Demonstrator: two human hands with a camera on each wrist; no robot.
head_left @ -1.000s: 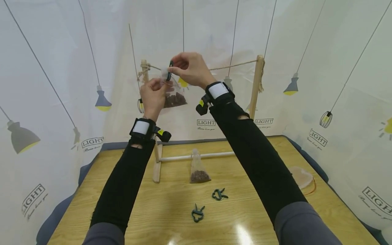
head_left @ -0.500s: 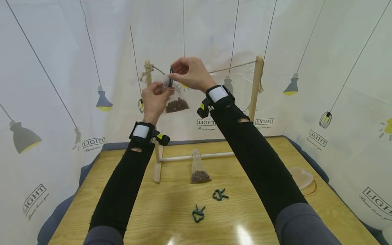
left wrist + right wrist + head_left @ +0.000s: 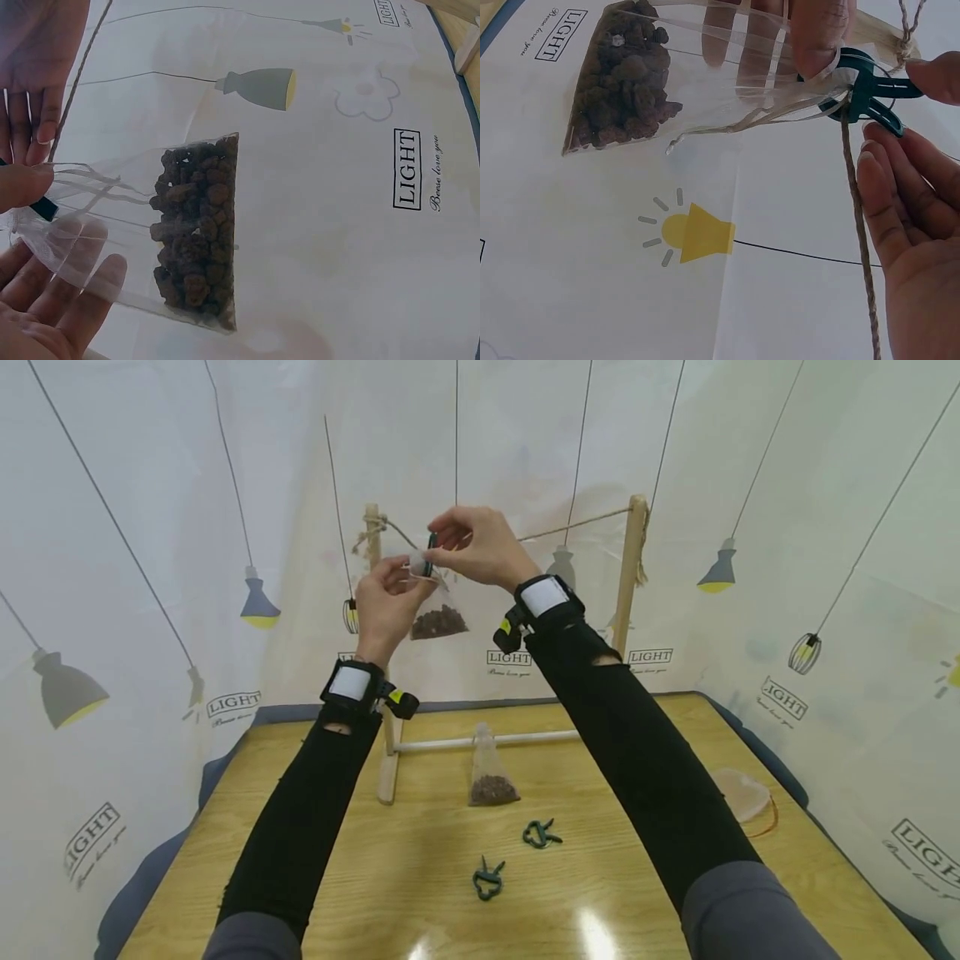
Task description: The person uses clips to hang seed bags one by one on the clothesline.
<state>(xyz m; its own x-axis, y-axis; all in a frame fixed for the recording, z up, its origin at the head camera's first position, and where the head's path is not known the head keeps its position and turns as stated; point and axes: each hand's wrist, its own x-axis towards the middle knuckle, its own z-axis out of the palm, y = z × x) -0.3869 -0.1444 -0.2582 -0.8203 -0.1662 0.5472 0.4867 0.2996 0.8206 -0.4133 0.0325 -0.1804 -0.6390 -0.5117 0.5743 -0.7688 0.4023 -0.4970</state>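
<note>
A sheer drawstring bag (image 3: 438,622) of brown lumps hangs at the rope (image 3: 573,525) near the left post. My left hand (image 3: 382,602) pinches its gathered neck, fingers behind the mesh and thumb in front. At that neck sits a dark green spring clip (image 3: 861,86), its jaws around the bag top and the rope in the right wrist view. My right hand (image 3: 483,547) grips the clip's two handles, thumb on one and fingertips at the other. Loose drawstring ends (image 3: 94,187) trail over the bag in the left wrist view.
Another filled bag (image 3: 493,789) lies against the frame's white bar (image 3: 532,738). Two green clips (image 3: 542,834) rest on the wooden table (image 3: 405,868). To the right lies a pale pouch (image 3: 741,793) with orange cord. Wooden posts (image 3: 630,572) hold the rope.
Both hands, with the bag and clip, have shifted a little down and right. The rope dips lower at the left, and the left post has moved slightly right in view.
</note>
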